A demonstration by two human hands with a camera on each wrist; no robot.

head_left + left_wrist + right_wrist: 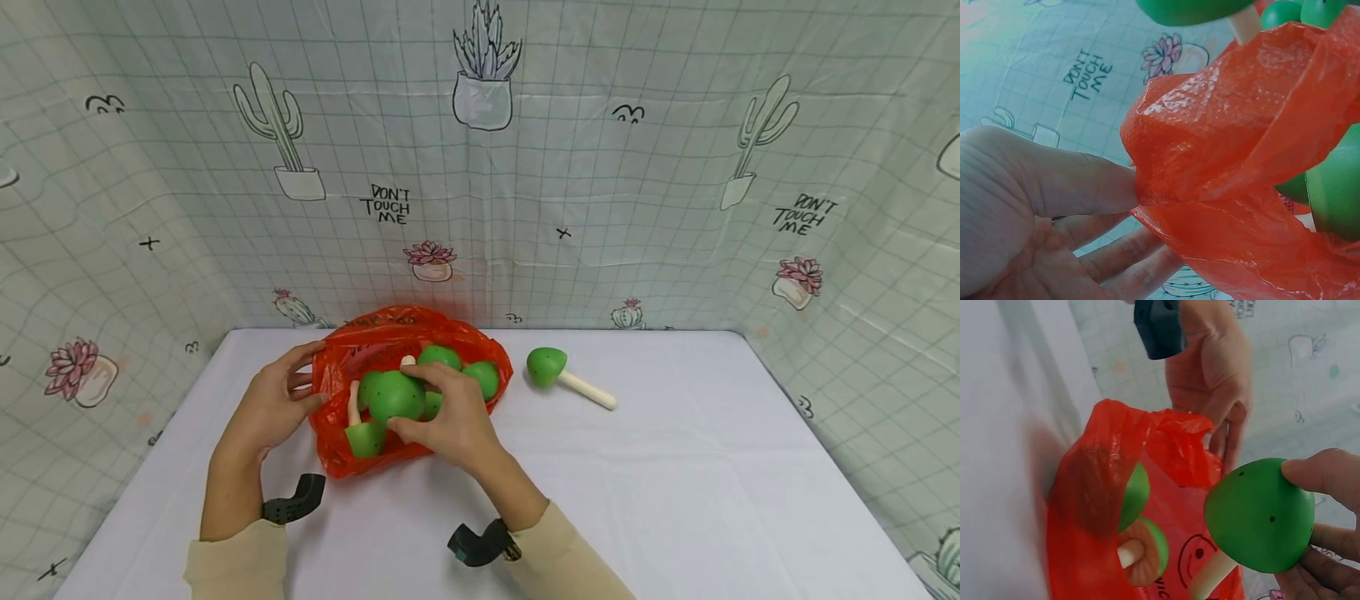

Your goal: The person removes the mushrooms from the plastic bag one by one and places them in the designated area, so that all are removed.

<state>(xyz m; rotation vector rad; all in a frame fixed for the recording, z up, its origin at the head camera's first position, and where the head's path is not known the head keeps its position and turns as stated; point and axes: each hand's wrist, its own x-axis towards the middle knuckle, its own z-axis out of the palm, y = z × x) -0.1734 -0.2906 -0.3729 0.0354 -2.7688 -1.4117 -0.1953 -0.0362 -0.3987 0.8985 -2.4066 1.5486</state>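
A crinkled red plastic bag (408, 321) lies on the table with its mouth open, several green toy mushrooms with pale stems inside it. My left hand (272, 407) pinches the bag's left rim; in the left wrist view the thumb (1085, 184) lies against the red film, other fingers behind it. Over the bag's mouth, my right hand (459, 417) holds a green toy mushroom (1260, 515) by its black-dotted cap, between thumb and fingers. Its cap appears above the others, and a pale stem (1215, 574) shows beneath it in the right wrist view.
One more green toy mushroom (546, 367) lies on its side to the right of the bag, stem pointing right. A white cloth covers the table (675, 467). A grid-patterned curtain (600, 183) with cactus drawings stands behind and at both sides.
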